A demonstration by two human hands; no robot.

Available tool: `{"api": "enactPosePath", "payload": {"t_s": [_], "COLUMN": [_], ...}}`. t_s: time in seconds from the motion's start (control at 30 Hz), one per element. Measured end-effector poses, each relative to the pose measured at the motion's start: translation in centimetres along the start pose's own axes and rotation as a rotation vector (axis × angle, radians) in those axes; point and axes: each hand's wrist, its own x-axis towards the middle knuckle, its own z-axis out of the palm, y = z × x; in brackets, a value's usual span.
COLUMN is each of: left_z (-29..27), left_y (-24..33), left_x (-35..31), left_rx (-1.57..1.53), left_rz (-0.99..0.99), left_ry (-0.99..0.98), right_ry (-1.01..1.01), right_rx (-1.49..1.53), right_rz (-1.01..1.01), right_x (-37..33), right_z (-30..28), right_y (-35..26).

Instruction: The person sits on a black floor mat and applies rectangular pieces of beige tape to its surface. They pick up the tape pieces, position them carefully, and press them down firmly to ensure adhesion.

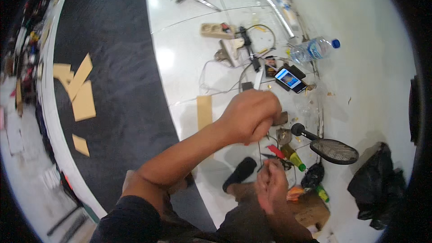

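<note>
My left hand (252, 116) reaches across the middle of the view, its arm stretched out from the lower left. Its fingers are curled closed, and anything inside them is hidden. Lower down, my right hand (272, 184) is held up with its fingers bent and pressed together; I cannot make out what is in it. Close beyond the right fingertips lie a red scrap (275, 151) and a bottle with a green cap (294, 158). Partly behind my left forearm, a beige strip (204, 108) lies on the white tiles.
Beige cut pieces (84, 101) lie on the dark mat (121, 40) at left. Beyond my hands are a lit phone (290, 80), a clear water bottle (310, 50), a power strip (217, 30) and cables. A black oval paddle-like thing (334, 150) and a black plastic bag (377, 184) lie at right.
</note>
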Motion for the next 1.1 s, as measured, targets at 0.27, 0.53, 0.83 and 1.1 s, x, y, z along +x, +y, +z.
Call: {"api": "enactPosePath", "payload": {"t_s": [0.27, 0.53, 0.83, 1.1], "left_z": [-22.1, -33.0, -43.5, -27.1], "left_y": [31.8, 52.6, 68.9, 62.4], "left_x": [1.7, 0.3, -6.4, -40.3], "left_rx": [0.295, 0.431, 0.849, 0.777], "left_rz": [0.152, 0.358, 0.361, -1.692], "left_ry": [0.131, 0.251, 0.515, 0.441], "right_ry": [0.221, 0.433, 0.071, -0.392], "right_rx": [-0.201, -0.311, -1.173, -2.006], "right_rz": [0.300, 0.153, -0.250, -0.488], "right_x": [2.1, -7.8, -14.9, -11.8], "right_z": [5.2, 5.6, 25.7, 18.7], "right_y": [12.7, 14.3, -0.5, -3.3]}}
